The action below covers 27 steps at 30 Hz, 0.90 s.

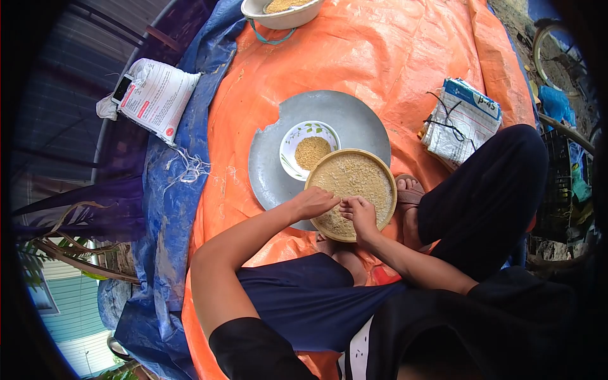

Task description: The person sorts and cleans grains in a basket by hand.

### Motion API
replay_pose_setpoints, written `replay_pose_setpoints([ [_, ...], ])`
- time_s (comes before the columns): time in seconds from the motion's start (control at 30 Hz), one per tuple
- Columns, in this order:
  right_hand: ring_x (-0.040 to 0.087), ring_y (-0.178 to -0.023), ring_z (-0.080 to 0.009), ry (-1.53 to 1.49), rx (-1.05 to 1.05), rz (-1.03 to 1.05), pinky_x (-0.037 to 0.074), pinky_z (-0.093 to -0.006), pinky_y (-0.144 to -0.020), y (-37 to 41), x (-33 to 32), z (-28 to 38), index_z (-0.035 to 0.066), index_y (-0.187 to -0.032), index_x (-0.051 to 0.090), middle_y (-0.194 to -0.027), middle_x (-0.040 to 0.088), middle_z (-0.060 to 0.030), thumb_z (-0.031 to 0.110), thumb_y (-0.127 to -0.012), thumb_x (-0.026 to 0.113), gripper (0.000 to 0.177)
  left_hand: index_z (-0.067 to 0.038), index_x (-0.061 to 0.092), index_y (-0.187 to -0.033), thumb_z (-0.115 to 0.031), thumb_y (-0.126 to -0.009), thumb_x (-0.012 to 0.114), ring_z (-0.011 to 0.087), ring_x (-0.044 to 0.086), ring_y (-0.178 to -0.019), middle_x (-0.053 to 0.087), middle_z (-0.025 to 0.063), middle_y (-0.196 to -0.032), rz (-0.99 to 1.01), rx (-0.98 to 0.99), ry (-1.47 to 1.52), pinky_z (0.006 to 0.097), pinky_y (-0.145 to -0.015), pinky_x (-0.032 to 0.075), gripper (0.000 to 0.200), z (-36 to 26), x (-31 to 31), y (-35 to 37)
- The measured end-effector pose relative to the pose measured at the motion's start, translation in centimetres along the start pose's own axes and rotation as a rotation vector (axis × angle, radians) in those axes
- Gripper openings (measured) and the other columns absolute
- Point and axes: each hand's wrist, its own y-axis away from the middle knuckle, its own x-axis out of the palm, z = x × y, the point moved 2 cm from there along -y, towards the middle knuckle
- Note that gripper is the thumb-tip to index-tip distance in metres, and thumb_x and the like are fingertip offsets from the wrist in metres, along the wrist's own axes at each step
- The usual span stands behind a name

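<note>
A round, shallow, sieve-like tray [350, 151] with a yellowish rim holds a layer of pale grain and husks [354, 180]. My left hand [315, 202] is closed above its left side. Facing it over the tray, my right hand [360, 214] has thumb and fingers pinched together, its fingertips close to the left ones. What either pinch holds, if anything, is too small to make out. Just beyond sits a white bowl [287, 151] with a green leaf pattern and golden grain [312, 152] inside. The sieve-like tray overlaps the bowl's near right edge, and a large grey metal tray [354, 114] lies beneath both.
An orange tarp [405, 44] covers the ground, with a blue tarp [174, 209] along the left. A white printed sack [158, 98] stands there. Folded sacks [459, 120] tied with dark cord lie right, and a basin [285, 19] of grain is at the top. My sandaled foot [410, 196] is beside the sieve-like tray.
</note>
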Motion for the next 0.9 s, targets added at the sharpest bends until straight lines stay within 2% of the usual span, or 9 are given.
replay_pose_setpoints([
  [0.2,0.062,-0.076,-0.0126,-0.014,0.007,-0.013,0.049,-0.0246,-0.069,0.11,0.16,0.15,0.001,-0.092,0.061,-0.084,0.065,-0.0065,0.014,-0.093,0.049,0.018,-0.004,0.052,-0.093,-0.013,-0.086,0.048,0.0303,0.065,-0.07,0.059,0.0127,-0.078,-0.066,-0.022,0.058,0.0407,-0.061,0.052,0.012,0.41,-0.19,0.18],
  [0.57,0.062,-0.076,-0.0127,-0.008,0.004,-0.008,0.049,-0.0245,-0.069,0.02,0.11,-0.04,0.0,-0.092,0.061,-0.084,0.065,-0.0068,0.014,-0.093,0.049,0.019,-0.004,0.052,-0.095,-0.013,-0.086,0.048,0.03,0.065,-0.072,0.06,0.0123,-0.079,-0.044,-0.031,0.037,0.0405,-0.063,0.052,0.013,0.38,0.01,0.26],
  [0.67,0.063,-0.081,-0.0162,0.019,0.013,0.01,0.05,-0.0273,-0.073,0.04,0.04,-0.01,0.0,-0.097,0.059,-0.091,0.065,-0.0093,0.015,-0.093,0.048,0.02,-0.004,0.052,-0.094,-0.013,-0.086,0.048,0.0298,0.065,-0.072,0.06,0.0123,-0.079,-0.039,-0.036,0.034,0.0403,-0.063,0.052,0.013,0.45,0.1,0.2],
  [0.9,0.063,-0.08,-0.0153,0.016,0.011,0.008,0.05,-0.0266,-0.072,0.17,0.14,0.08,0.0,-0.095,0.06,-0.089,0.065,-0.0084,0.015,-0.093,0.048,0.019,-0.004,0.053,-0.094,-0.013,-0.086,0.048,0.0298,0.065,-0.073,0.06,0.0121,-0.079,-0.021,-0.046,0.033,0.0402,-0.065,0.052,0.013,0.3,-0.13,0.27],
])
